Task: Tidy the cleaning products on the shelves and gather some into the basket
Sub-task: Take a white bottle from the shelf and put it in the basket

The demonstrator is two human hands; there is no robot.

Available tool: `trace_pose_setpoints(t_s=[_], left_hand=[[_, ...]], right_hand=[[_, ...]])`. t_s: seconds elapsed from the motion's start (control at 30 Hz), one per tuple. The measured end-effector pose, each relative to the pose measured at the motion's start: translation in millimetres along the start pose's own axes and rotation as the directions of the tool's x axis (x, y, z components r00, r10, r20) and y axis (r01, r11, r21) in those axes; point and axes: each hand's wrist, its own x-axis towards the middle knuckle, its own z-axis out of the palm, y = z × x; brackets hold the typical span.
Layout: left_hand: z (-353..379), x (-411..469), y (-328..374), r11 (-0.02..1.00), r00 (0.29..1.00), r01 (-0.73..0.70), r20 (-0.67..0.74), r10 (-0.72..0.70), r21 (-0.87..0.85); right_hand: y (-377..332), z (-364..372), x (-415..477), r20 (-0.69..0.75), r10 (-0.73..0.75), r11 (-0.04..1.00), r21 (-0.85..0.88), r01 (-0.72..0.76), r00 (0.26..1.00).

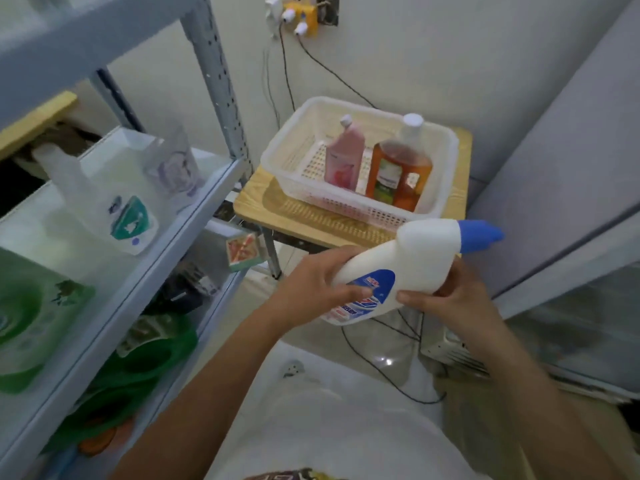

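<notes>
The step in hand seems to be the gathering. A white bottle (408,251) with a blue cap (479,235) is held in the air by both hands, tipped almost flat, with the cap pointing away past the right hand. The left hand (318,289) is curled round the lower body of the bottle, its fingers over the printed label. The right hand (446,299) grips the bottle from below near its shoulder, thumb on the front. Neither of the hands is spread.

The basket (277,157) stands just beyond the hands on a small wooden tabletop (256,199), and the bottle is not yet over it. I judge that the next move calls for carrying the bottle forward, turning it upright and lowering it into the free part of the basket, ahead of the left hand. Probably one hand must let go first.

Counted: one white bottle in the hands and one basket. Two bottles stand in the basket, close side by side: a pink bottle (344,161) and an amber bottle (398,168). On the shelf (194,216) to the left of the left hand lie three pouches: a teal-label pouch (128,220), a purple-print pouch (173,168) and a green pouch (31,313). Lower down there are more green packs (145,355), and their number I cannot tell.
</notes>
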Motion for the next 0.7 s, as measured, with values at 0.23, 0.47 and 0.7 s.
trace_pose_setpoints(t_s=[0.23, 0.47, 0.7], left_hand=[[-56.7, 106.9, -87.4, 0.691, 0.996, -0.04, -0.023, 0.082, 0.722], [-134.3, 174.8, -169.1, 0.509, 0.995, 0.089, -0.051, -0.089, 0.856], [-160.6, 191.5, -202.2, 0.504, 0.996, -0.085, 0.07, 0.047, 0.859]], right_hand=[[-12.4, -3.5, 80.9, -0.459, 0.007, 0.997, -0.06, -0.039, 0.888], [-25.8, 34.9, 181.2, -0.502, -0.063, 0.982, -0.184, -0.035, 0.863], [-20.3, 70.9, 242.5, -0.298, -0.132, 0.597, -0.785, -0.164, 0.945]])
